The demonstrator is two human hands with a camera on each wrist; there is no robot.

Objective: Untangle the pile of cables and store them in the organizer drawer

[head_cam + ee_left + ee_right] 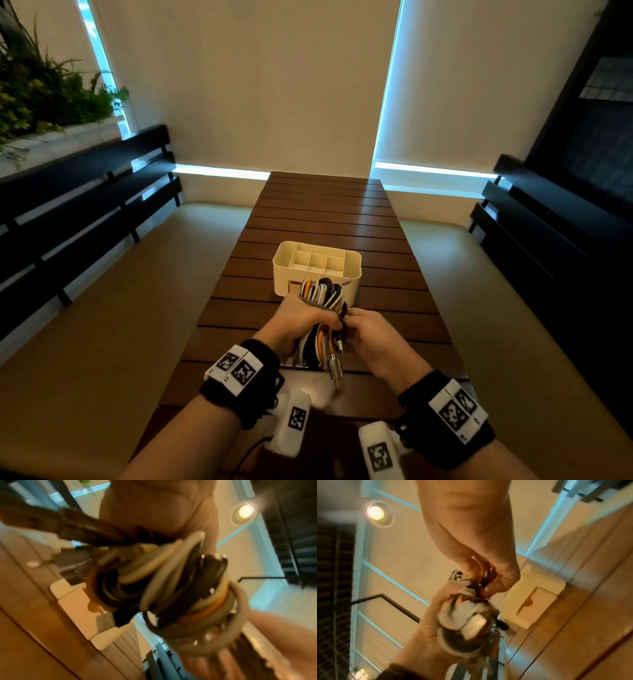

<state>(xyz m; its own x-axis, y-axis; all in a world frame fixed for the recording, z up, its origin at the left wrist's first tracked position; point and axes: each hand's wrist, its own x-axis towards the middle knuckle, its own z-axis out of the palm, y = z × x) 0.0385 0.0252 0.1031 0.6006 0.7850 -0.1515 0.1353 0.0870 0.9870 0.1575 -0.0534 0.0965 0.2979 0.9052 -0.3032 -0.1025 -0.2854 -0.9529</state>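
A tangled bundle of cables (323,301), white, orange, black and grey, is held up above the brown slatted table (325,212). My left hand (303,320) grips the bundle round its middle, with plug ends hanging below the fist. My right hand (354,323) pinches a strand at the bundle's right side. In the right wrist view the right hand (488,584) pinches thin dark strands on top of the bundle (467,616). The left wrist view shows the cable loops (180,588) close up and blurred. The white organizer (352,270) stands just behind the hands, its compartments bare.
Dark slatted benches (85,205) run along both sides of the table, with beige seat cushions (102,308) below them. A planter with green plants (41,92) sits at the far left. Closed window blinds stand behind the table's far end.
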